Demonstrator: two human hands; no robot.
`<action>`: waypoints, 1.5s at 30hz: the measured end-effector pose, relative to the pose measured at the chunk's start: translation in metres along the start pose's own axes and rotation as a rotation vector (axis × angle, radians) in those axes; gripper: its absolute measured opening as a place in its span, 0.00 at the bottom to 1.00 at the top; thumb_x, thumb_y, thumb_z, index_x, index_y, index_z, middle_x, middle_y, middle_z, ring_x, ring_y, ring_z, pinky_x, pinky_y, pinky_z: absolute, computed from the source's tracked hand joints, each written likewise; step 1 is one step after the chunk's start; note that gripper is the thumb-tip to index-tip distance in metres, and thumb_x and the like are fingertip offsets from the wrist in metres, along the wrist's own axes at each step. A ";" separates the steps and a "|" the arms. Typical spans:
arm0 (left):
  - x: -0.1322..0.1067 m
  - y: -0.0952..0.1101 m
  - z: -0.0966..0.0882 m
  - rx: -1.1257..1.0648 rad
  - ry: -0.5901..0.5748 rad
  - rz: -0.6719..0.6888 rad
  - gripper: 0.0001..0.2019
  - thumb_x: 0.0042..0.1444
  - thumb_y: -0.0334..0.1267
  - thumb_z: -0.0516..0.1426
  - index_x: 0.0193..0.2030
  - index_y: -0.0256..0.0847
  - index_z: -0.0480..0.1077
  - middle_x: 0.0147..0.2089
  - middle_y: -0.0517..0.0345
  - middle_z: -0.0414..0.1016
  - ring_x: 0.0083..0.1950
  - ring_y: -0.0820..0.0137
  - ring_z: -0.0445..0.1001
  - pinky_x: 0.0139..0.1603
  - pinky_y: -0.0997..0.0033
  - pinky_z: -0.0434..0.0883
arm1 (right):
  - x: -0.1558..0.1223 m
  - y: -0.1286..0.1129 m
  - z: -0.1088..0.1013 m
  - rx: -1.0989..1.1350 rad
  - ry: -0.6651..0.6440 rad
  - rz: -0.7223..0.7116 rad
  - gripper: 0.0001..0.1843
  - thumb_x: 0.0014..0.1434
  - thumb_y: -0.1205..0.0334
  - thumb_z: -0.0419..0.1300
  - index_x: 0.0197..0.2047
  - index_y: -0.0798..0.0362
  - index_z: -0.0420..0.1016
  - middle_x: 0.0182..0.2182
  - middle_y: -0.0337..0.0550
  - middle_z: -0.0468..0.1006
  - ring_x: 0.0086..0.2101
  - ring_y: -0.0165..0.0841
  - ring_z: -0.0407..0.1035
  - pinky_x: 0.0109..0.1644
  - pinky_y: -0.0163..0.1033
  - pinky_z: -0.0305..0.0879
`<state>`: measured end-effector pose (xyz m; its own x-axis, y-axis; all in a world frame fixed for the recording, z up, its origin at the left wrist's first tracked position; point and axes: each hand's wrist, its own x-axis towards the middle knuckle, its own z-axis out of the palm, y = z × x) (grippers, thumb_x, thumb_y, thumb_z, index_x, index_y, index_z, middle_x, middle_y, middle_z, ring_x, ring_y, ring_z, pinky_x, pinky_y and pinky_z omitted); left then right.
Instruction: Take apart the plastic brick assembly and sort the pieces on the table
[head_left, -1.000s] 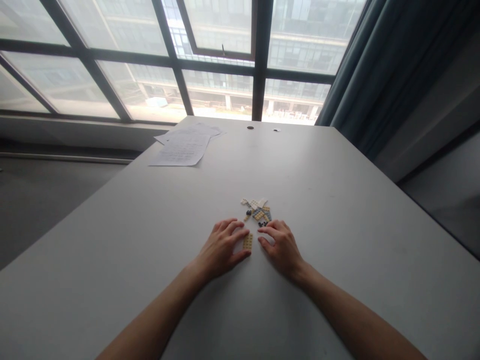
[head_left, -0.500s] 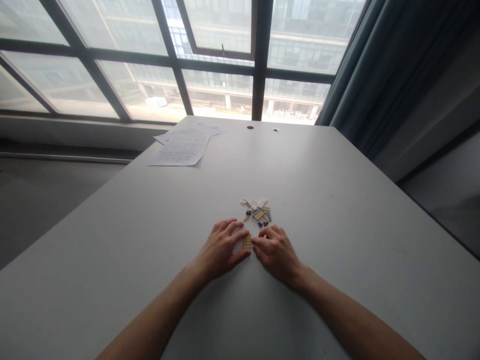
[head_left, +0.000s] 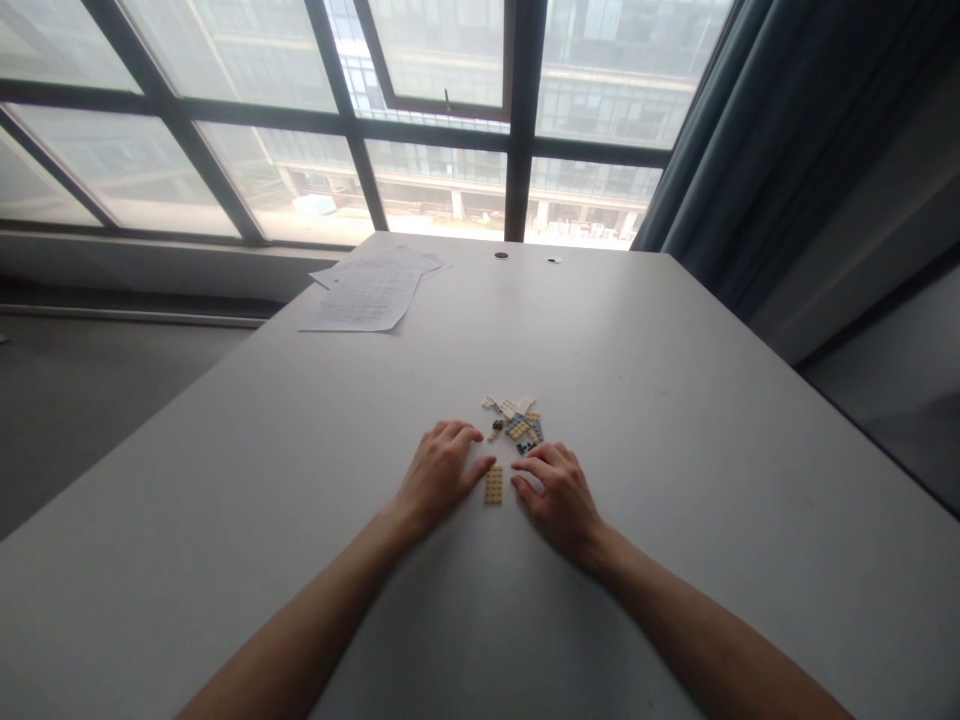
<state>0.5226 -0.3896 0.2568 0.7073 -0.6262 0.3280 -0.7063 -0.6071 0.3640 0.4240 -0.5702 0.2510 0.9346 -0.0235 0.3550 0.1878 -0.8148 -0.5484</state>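
Observation:
A tan studded building plate [head_left: 493, 486] lies flat on the white table, between my two hands. My left hand [head_left: 444, 468] is just to its left and above, fingers apart, with the thumb near the plate's top edge. To the right of the plate rests my right hand [head_left: 553, 492], its thumb and index finger apart with nothing visible between them. Just beyond the hands lies a small pile of building bricks [head_left: 519, 428] in tan, grey and white. A few black pieces [head_left: 526, 448] sit at the pile's near side, close to my right fingertips.
Sheets of printed paper [head_left: 367, 300] lie at the table's far left. Two round spots, one a dark hole [head_left: 502, 256], are near the far edge of the table [head_left: 645, 380]. Windows stand behind it, and a blue-grey curtain [head_left: 720, 160] hangs on the right.
My left hand has let go of the tan plate and moved up and left toward the pile. My right fingers have drawn slightly away from the plate and opened.

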 end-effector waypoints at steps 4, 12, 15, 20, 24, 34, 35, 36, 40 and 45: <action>0.022 0.002 0.008 0.085 0.004 -0.060 0.10 0.55 0.44 0.57 0.37 0.40 0.72 0.41 0.52 0.73 0.45 0.60 0.68 0.48 0.58 0.67 | 0.001 0.002 0.000 0.023 0.019 0.010 0.07 0.58 0.64 0.60 0.40 0.51 0.78 0.36 0.44 0.74 0.42 0.38 0.65 0.50 0.45 0.60; 0.031 0.016 0.013 0.222 0.004 -0.048 0.12 0.61 0.37 0.50 0.32 0.39 0.72 0.37 0.49 0.74 0.43 0.58 0.68 0.43 0.56 0.65 | 0.000 0.002 0.003 0.038 0.042 0.035 0.07 0.58 0.64 0.60 0.40 0.51 0.78 0.36 0.44 0.74 0.41 0.38 0.65 0.50 0.45 0.60; 0.033 0.015 0.013 0.210 0.001 -0.093 0.11 0.61 0.36 0.51 0.32 0.38 0.72 0.37 0.47 0.73 0.43 0.57 0.68 0.42 0.56 0.65 | 0.000 0.002 0.002 0.051 0.049 0.041 0.07 0.58 0.64 0.60 0.40 0.51 0.78 0.36 0.44 0.74 0.41 0.38 0.65 0.51 0.45 0.60; 0.033 0.010 0.010 0.169 0.002 -0.113 0.12 0.61 0.36 0.50 0.33 0.38 0.73 0.37 0.48 0.73 0.42 0.58 0.69 0.43 0.57 0.66 | 0.001 0.003 0.000 0.106 0.068 0.076 0.07 0.58 0.65 0.60 0.39 0.50 0.79 0.36 0.44 0.75 0.41 0.39 0.65 0.50 0.45 0.61; 0.024 0.014 0.004 0.072 0.050 -0.070 0.10 0.62 0.36 0.51 0.35 0.39 0.73 0.38 0.52 0.74 0.43 0.62 0.69 0.46 0.60 0.66 | 0.005 0.006 -0.002 0.292 0.143 0.168 0.09 0.55 0.63 0.61 0.41 0.52 0.78 0.36 0.44 0.76 0.38 0.37 0.66 0.46 0.44 0.64; 0.000 0.058 -0.010 0.048 0.270 0.163 0.08 0.62 0.35 0.53 0.35 0.40 0.72 0.36 0.55 0.74 0.41 0.65 0.67 0.43 0.63 0.63 | 0.012 -0.003 0.001 1.193 0.145 0.503 0.14 0.47 0.57 0.69 0.34 0.55 0.75 0.28 0.39 0.78 0.28 0.30 0.71 0.36 0.39 0.70; -0.001 0.060 -0.011 0.052 0.279 0.180 0.08 0.62 0.35 0.53 0.34 0.40 0.72 0.35 0.55 0.74 0.40 0.65 0.67 0.43 0.64 0.63 | 0.012 -0.004 0.001 1.221 0.150 0.505 0.13 0.47 0.57 0.69 0.33 0.56 0.75 0.27 0.39 0.77 0.27 0.30 0.71 0.36 0.38 0.70; -0.001 0.061 -0.011 0.053 0.286 0.192 0.08 0.62 0.35 0.53 0.34 0.40 0.72 0.35 0.55 0.74 0.40 0.66 0.67 0.43 0.64 0.62 | 0.012 -0.004 0.001 1.240 0.155 0.503 0.13 0.47 0.58 0.69 0.33 0.56 0.75 0.27 0.39 0.77 0.27 0.30 0.71 0.36 0.38 0.70; -0.002 0.060 -0.009 0.015 0.302 0.175 0.06 0.60 0.35 0.55 0.33 0.39 0.71 0.36 0.55 0.75 0.40 0.65 0.68 0.43 0.63 0.63 | 0.012 -0.004 0.000 1.254 0.140 0.452 0.11 0.49 0.59 0.68 0.35 0.56 0.76 0.29 0.41 0.78 0.29 0.29 0.71 0.37 0.37 0.70; -0.004 0.056 -0.004 -0.089 0.276 0.109 0.06 0.58 0.38 0.57 0.32 0.41 0.72 0.35 0.56 0.75 0.39 0.65 0.69 0.43 0.63 0.64 | 0.011 -0.004 -0.001 1.243 0.138 0.417 0.13 0.51 0.60 0.67 0.39 0.55 0.75 0.30 0.41 0.79 0.29 0.30 0.72 0.37 0.38 0.70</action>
<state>0.4803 -0.4191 0.2799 0.6172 -0.5216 0.5891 -0.7818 -0.4909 0.3845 0.4335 -0.5679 0.2572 0.9652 -0.2604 0.0243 0.1148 0.3383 -0.9340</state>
